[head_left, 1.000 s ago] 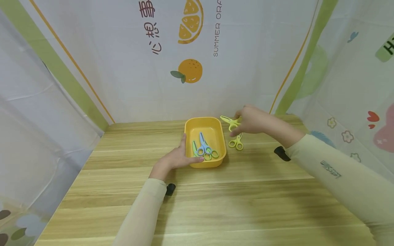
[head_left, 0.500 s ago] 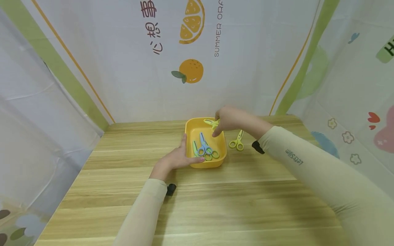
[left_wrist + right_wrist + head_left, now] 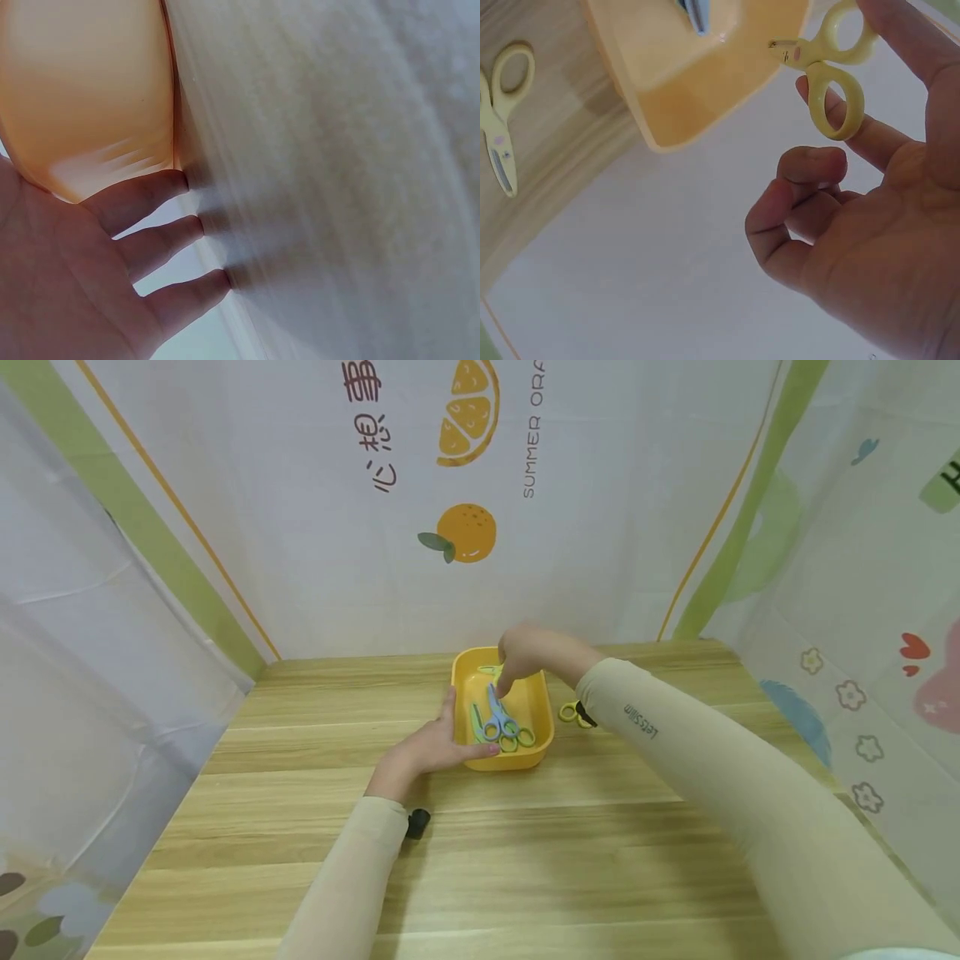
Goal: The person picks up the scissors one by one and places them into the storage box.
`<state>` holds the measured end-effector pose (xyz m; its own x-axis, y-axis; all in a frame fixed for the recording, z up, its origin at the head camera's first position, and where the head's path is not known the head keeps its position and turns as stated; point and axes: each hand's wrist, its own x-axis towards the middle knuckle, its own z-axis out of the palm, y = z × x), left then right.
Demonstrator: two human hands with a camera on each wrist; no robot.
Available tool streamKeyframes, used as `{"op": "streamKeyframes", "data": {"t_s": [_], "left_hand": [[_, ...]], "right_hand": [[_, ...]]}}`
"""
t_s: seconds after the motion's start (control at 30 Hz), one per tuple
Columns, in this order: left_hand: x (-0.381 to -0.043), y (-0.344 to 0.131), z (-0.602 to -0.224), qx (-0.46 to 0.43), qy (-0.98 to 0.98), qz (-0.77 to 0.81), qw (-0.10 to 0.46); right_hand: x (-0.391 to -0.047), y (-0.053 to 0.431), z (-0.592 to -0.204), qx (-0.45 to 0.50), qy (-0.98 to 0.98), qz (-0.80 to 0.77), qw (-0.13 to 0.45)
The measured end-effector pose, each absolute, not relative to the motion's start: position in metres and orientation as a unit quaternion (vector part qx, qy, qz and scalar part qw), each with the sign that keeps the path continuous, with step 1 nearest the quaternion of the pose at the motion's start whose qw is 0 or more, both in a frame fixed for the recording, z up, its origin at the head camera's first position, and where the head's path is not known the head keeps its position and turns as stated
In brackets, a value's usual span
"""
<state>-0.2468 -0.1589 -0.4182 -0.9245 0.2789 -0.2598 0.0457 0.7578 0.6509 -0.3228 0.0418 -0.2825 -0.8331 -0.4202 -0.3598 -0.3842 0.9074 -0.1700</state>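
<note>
My right hand [image 3: 522,652] is over the far part of the yellow plastic box [image 3: 551,727], pinching light-yellow scissors [image 3: 808,60] by a handle ring between thumb and forefinger. Its other fingers curl loosely, apart from the scissors. Inside the box lie blue scissors [image 3: 492,702], on top of green scissors [image 3: 476,720]. My left hand [image 3: 429,745] rests against the box's near left corner, thumb along the front rim and fingers straight down the left side. In the left wrist view those fingertips touch the wooden table.
A second pair of light-yellow scissors [image 3: 498,129] lies on the table [image 3: 480,860] right of the box, partly hidden by my right wrist in the head view. A white printed cloth [image 3: 600,527] hangs behind the table's far edge.
My right hand has carried the light-yellow scissors left, from above the table on the right to over the box, and lowered them. The left hand and box have stayed put.
</note>
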Motion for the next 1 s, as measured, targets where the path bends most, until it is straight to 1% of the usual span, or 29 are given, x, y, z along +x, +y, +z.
{"op": "streamKeyframes", "data": {"t_s": [0.17, 0.33, 0.5, 1.0], "left_hand": [[-0.246, -0.157, -0.419, 0.088, 0.923, 0.333, 0.174], [-0.248, -0.155, -0.421, 0.089, 0.922, 0.337, 0.171], [-0.25, -0.155, -0.422, 0.089, 0.923, 0.335, 0.164], [-0.252, -0.157, -0.423, 0.09, 0.926, 0.332, 0.156]], "right_hand": [[-0.329, 0.039, -0.296, -0.207, 0.956, -0.043, 0.202], [-0.333, 0.043, -0.302, -0.196, 0.957, -0.076, 0.198], [-0.336, 0.051, -0.3, -0.19, 0.958, -0.108, 0.187], [-0.343, 0.076, -0.294, -0.195, 0.958, -0.114, 0.178]]}}
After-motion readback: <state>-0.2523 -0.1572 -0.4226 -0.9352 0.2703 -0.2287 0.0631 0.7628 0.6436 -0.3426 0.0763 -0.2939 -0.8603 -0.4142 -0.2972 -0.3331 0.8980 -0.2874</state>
